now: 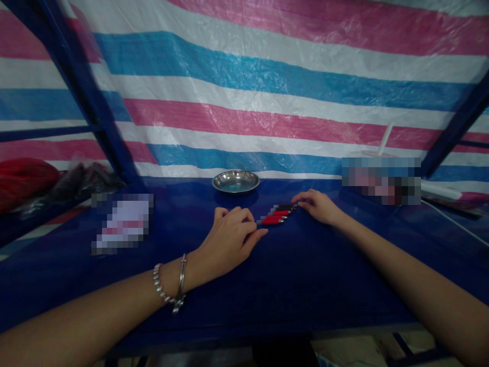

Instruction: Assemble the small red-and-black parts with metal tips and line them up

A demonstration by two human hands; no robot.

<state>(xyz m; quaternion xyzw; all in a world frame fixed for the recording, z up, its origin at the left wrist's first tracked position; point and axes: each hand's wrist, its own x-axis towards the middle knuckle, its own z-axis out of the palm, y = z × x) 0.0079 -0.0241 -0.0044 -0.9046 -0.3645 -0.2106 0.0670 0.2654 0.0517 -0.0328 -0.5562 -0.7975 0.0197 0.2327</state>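
Note:
Several pens lie side by side in a slanted row on the blue tabletop, with red pens [273, 221] nearer me and black pens [284, 207] behind. Their tips point right. My left hand [233, 237] rests at the left ends of the row, its fingers bent and its thumb stretched apart. Part of the nearest pens' left ends is hidden by it. On the other side, my right hand [317, 205] has thumb and forefinger around the tip of a black pen; its other fingers are curled. A shallow round metal dish [236, 182] stands behind the pens.
A pixelated pale packet [128, 221] lies on the table [267, 290] at left. At right stand a blurred-out object [382, 181], a white bar [441, 191] and a cable. Red and dark bags sit far left. Blue metal posts and striped sheeting [267, 92] enclose the back.

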